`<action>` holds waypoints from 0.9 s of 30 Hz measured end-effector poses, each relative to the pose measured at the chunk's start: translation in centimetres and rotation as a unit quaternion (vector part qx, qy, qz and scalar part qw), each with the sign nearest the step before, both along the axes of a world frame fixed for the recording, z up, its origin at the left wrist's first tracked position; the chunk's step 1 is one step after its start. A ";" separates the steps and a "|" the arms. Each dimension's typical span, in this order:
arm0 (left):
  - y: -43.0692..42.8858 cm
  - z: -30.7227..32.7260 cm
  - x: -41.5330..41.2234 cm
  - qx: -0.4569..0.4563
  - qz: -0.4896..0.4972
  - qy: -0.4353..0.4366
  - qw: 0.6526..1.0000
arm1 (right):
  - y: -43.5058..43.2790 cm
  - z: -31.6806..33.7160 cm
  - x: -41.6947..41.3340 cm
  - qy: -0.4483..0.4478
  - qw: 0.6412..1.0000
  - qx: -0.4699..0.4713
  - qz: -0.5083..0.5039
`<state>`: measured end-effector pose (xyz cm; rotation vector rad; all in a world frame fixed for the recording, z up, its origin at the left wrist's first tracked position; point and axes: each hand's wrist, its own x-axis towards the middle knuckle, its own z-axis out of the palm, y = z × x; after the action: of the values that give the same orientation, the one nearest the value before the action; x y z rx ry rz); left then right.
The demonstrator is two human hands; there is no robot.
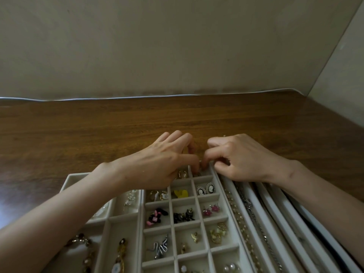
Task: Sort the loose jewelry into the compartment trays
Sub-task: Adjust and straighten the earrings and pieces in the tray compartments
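The wooden table (78, 134) carries the grid tray (197, 200) at 6 o'clock, with earrings (205, 189) in its cells. The left hand (163, 160) and right hand (242, 156), fingers curled, meet over its 1 o'clock corner cell. Both pinch a tiny piece (200, 162), too small to identify.

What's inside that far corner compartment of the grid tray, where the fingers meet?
Left hand and right hand fingertips dip into the compartment. A small dark piece glints between them; fingers cover the rest, so its kind is unclear.
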<state>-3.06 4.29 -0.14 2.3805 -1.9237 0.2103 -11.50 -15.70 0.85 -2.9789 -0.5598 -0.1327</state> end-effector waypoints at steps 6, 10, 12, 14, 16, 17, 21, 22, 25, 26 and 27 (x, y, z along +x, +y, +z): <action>-0.1 0.2 0.0 0.003 -0.002 0.026 1.000 | 0.3 0.1 -0.1 0.014 0.999 0.041 0.006; 0.0 0.1 0.0 0.000 -0.002 0.031 1.000 | 0.3 -0.1 0.0 0.027 0.999 0.034 0.000; 0.0 0.2 0.1 -0.016 0.001 0.035 0.999 | 0.3 -0.1 0.0 0.025 0.999 0.026 -0.004; 0.0 0.4 0.0 -0.030 0.010 0.042 0.999 | 0.2 0.0 0.0 0.025 0.999 0.020 -0.005; -0.1 0.4 -0.1 -0.036 0.013 0.047 0.998 | 0.2 0.0 0.0 0.017 1.000 0.018 -0.002; -0.1 0.4 -0.1 -0.036 0.012 0.047 0.998 | 0.2 0.0 0.0 0.011 1.000 0.020 -0.002; 0.0 0.2 0.1 -0.031 0.009 0.045 0.998 | 0.1 0.1 -0.1 -0.005 1.000 0.031 -0.002; 0.0 0.2 0.1 -0.028 0.006 0.045 0.999 | 0.0 0.2 -0.1 -0.007 0.999 0.031 -0.002; 0.0 0.2 0.0 -0.007 -0.004 0.039 0.999 | 0.2 0.2 -0.1 0.004 0.999 0.032 0.002; 0.0 0.2 -0.1 0.004 -0.004 0.037 0.999 | 0.2 0.2 -0.1 0.015 0.999 0.034 0.002; 0.0 0.2 -0.1 0.012 -0.002 0.036 0.999 | 0.3 0.2 -0.1 0.025 0.999 0.034 0.003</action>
<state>-3.13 4.25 0.02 2.3644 -1.9101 0.1003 -11.62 -15.39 1.02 -2.9069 -0.5459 -0.0754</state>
